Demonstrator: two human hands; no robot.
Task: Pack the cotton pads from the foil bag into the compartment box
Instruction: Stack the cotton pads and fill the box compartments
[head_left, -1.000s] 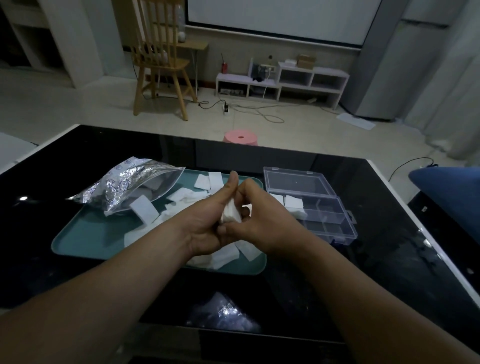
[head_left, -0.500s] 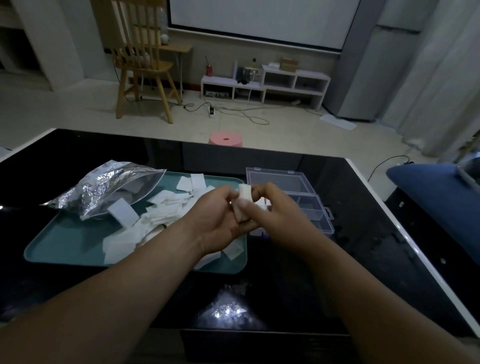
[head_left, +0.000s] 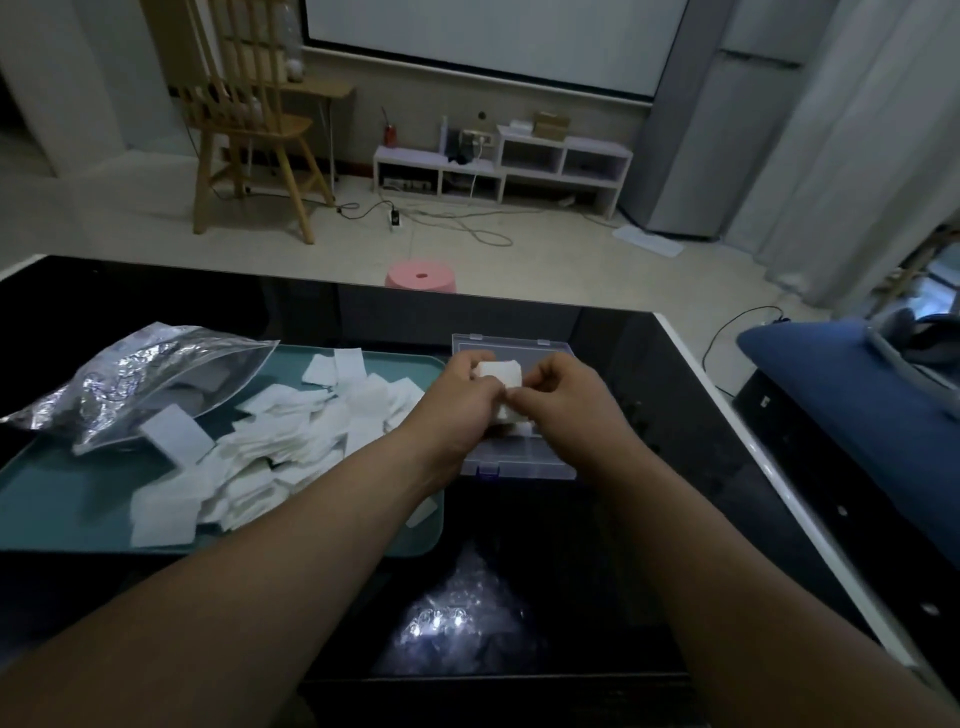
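Your left hand (head_left: 462, 395) and right hand (head_left: 563, 400), both pinching one stack of cotton pads (head_left: 501, 374), have carried it off the tray (head_left: 78, 499) to above the compartment box (head_left: 519, 470) at the tray's 3 o'clock, so it looks ready to set in.

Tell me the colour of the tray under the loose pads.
Teal, a muted blue-green. The tray shows only in the head view.

Foil bag (head_left: 140, 379): crinkled, shiny metallic film, one face clear plastic. Cotton pads (head_left: 291, 441): soft, matt white, fibrous; same for the stack (head_left: 500, 375) I pinch. Box (head_left: 519, 470): clear, smooth hard plastic. Tray (head_left: 62, 493): smooth teal, slight sheen. Table (head_left: 649, 519): glossy black, mirror-like glare. Chair (head_left: 244, 130): light bare wood.
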